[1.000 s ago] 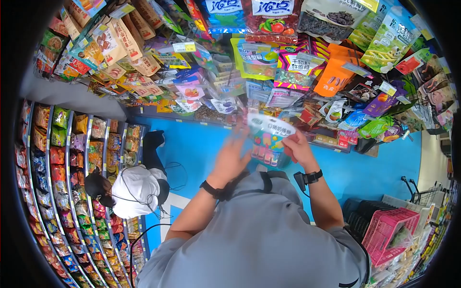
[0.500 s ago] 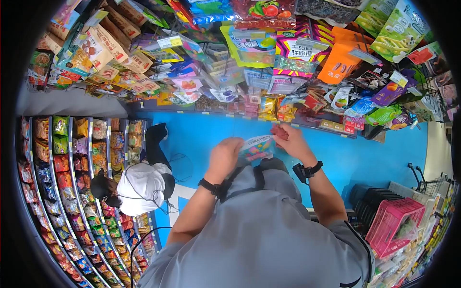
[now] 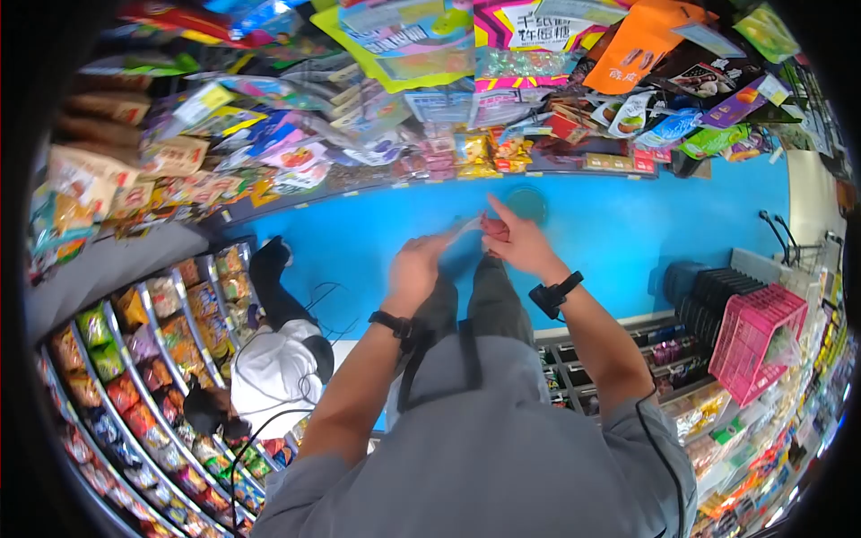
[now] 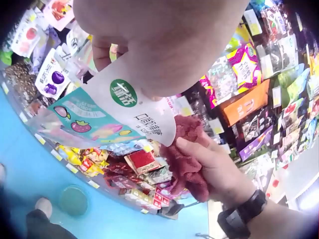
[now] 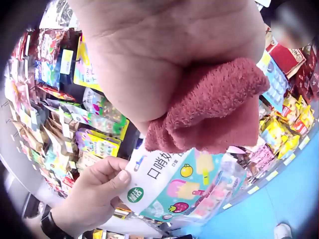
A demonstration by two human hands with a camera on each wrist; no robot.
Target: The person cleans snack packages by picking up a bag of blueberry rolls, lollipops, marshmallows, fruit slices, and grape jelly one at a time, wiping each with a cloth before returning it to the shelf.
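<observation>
My left hand (image 3: pixel 415 273) pinches the white top edge of a candy bag (image 5: pixel 182 186) between thumb and fingers. The bag has a green logo, ice-pop and fruit pictures and a clear lower part with pink pieces inside; from above it shows as a thin pale edge. In my right hand (image 3: pixel 525 244) is a bunched dark red cloth (image 4: pixel 187 159), gripped against the palm. The cloth lies at the bag's other top corner and overlaps it in both wrist views. One finger of the right hand points forward in the head view.
Racks of hanging snack packets (image 3: pixel 529 81) curve across the front. Snack shelves (image 3: pixel 134 359) stand at the left, where a person in a white shirt (image 3: pixel 273 381) is low down. A green round object (image 3: pixel 526 206) is on the blue floor. Pink baskets (image 3: pixel 758 336) stand right.
The bag has gone from facing up to nearly edge-on in the head view. The red cloth in my right hand has come to the bag's corner. The head view has tilted down.
</observation>
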